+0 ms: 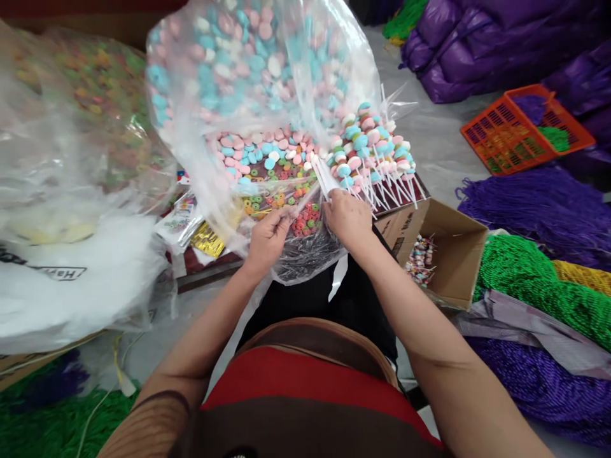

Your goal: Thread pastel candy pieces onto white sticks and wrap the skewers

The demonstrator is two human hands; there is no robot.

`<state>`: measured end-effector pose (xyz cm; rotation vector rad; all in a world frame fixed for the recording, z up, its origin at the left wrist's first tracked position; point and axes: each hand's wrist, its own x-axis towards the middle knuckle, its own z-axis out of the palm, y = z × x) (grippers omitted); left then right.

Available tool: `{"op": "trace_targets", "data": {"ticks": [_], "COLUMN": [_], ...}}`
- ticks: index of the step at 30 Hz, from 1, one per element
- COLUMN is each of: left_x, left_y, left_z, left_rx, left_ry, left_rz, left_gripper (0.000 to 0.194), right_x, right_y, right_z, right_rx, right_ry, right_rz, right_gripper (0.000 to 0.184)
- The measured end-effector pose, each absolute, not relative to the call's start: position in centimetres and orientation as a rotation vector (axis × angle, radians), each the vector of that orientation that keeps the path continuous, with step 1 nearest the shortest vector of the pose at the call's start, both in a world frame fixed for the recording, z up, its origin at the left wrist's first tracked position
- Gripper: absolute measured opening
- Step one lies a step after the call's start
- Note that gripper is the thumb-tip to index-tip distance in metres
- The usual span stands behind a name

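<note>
My left hand [270, 240] is closed in a pinch on what looks like a thin white stick [305, 200], over a clear plastic bag [305, 264]. My right hand [351, 216] has its fingers closed at the lower end of a bundle of white sticks [323, 173]. Between and beyond the hands lie red, green and orange ring candies [308, 219]. Pink, blue and white oval candies [270, 152] are heaped behind them. Candy skewers [372, 149] with white sticks are piled just right of my right hand. The fingertips are partly hidden.
A big clear bag of oval candies [258, 57] stands behind. At left are a bag of ring candies [105, 95] and gold packaging [207, 240]. An open cardboard box [456, 254], an orange basket [506, 137] and green cord bundles [539, 280] lie at right.
</note>
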<state>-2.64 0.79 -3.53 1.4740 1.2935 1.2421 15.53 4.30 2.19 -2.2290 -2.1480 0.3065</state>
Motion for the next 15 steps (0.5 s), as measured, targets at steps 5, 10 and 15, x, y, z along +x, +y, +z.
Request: {"op": "trace_targets", "data": {"ticks": [5,10,15], "left_x": [-2.7,-2.7,-2.7], "left_y": [0.8,1.0,1.9], "left_z": [-4.0,-4.4,-2.9], "left_rx": [1.48,1.406,1.326], "left_ry": [1.294,1.285,1.274], "left_rz": [1.282,1.283,1.249], "left_gripper": [0.037,0.039,0.042], "right_x": [14.5,14.6,15.2], "right_y": [5.7,5.7,3.4], "right_z": [0.7,0.8,1.6], "right_rx": [-2.351,-2.352,-2.125], "right_ry": [-2.085,-1.992,-1.937], "right_rz": [0.221,0.25,0.223], "right_gripper": [0.034,0.034,0.025]}}
